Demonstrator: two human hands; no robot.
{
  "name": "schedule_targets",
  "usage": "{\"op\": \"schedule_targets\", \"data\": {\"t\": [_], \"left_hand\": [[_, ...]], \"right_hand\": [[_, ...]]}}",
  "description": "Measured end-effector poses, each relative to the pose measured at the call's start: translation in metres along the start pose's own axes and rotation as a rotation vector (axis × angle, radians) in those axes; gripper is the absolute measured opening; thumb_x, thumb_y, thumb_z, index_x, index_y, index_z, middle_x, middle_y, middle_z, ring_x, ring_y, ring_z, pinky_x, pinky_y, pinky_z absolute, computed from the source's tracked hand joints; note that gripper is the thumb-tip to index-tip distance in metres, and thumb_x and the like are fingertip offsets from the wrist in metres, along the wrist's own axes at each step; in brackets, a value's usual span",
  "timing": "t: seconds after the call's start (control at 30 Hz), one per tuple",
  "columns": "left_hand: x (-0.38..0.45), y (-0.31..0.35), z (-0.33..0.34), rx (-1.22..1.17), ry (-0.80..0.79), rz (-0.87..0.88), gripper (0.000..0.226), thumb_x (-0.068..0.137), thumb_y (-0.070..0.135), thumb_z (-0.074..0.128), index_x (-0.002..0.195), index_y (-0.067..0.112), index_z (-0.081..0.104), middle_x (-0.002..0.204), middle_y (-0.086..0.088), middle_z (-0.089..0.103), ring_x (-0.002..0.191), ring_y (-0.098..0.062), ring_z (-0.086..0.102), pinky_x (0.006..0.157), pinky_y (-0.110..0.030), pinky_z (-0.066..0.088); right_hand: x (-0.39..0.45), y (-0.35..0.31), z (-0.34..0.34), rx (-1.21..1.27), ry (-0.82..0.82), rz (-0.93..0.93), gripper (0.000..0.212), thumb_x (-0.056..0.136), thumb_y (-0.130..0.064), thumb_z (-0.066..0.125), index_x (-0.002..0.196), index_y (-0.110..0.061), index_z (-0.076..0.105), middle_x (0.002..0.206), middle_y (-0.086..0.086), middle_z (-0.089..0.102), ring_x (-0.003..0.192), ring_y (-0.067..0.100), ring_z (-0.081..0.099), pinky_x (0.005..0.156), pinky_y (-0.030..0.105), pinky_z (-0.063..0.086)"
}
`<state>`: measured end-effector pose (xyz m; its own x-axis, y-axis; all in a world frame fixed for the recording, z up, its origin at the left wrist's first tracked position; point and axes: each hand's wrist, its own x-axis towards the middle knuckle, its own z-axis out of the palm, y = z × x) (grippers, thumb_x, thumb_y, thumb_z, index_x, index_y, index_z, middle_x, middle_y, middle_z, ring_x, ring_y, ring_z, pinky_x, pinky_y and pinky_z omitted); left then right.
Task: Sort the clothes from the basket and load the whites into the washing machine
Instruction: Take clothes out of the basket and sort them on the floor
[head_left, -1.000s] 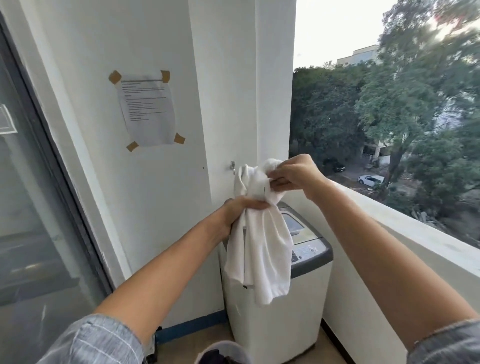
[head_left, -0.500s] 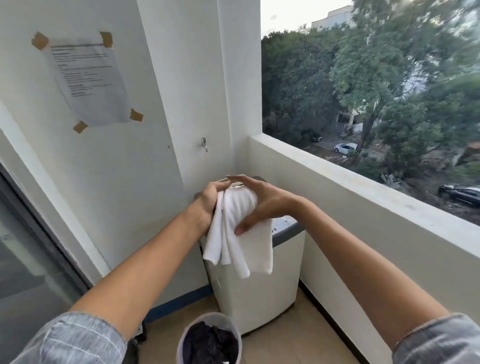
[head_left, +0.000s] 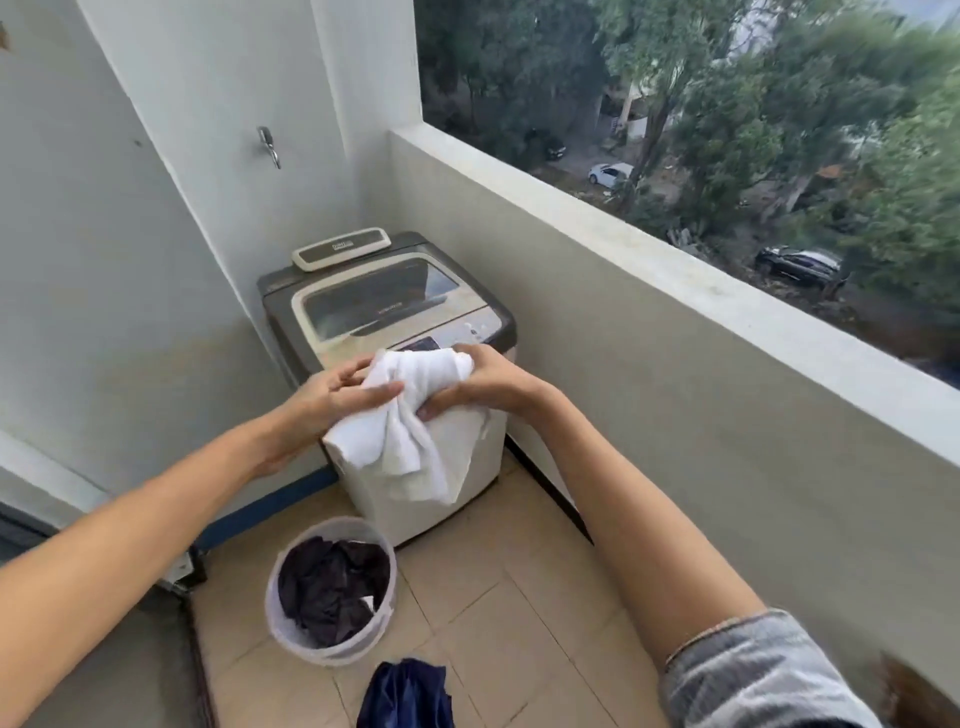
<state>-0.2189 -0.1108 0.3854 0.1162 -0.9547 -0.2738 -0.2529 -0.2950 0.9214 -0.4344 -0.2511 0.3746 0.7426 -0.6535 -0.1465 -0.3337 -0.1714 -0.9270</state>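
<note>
I see a bunched white cloth (head_left: 410, 415) at centre, before the lid-shut washing machine (head_left: 384, 306) at 12 o'clock; round basket (head_left: 332, 587) of dark clothes at 6 o'clock.

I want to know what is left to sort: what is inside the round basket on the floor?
The basket holds a heap of dark clothes, with one small white scrap showing at the heap's right edge. Whatever lies under the dark heap is covered and cannot be seen.

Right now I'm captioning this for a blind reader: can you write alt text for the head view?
Both hands, left hand and right hand, grip a bunched white cloth before a closed top-loading white washing machine on a balcony. A round translucent plastic basket of dark clothes sits on the tiled floor.
</note>
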Motion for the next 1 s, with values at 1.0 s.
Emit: {"op": "schedule_targets", "data": {"t": [1.0], "left_hand": [[0.119,-0.522,0.228,-0.096,-0.175,-0.541,0.014,0.097,0.038,0.071,0.109,0.033,0.072,0.111,0.006,0.074,0.086,-0.005,0.077,0.09,-0.031,0.056]], "right_hand": [[-0.058,0.588,0.218,0.312,0.686,1.321,0.048,0.059,-0.027,0.088,0.101,-0.009,0.071,0.089,0.009,0.078,0.076,0.026,0.077,0.064,0.042,0.066]]}}
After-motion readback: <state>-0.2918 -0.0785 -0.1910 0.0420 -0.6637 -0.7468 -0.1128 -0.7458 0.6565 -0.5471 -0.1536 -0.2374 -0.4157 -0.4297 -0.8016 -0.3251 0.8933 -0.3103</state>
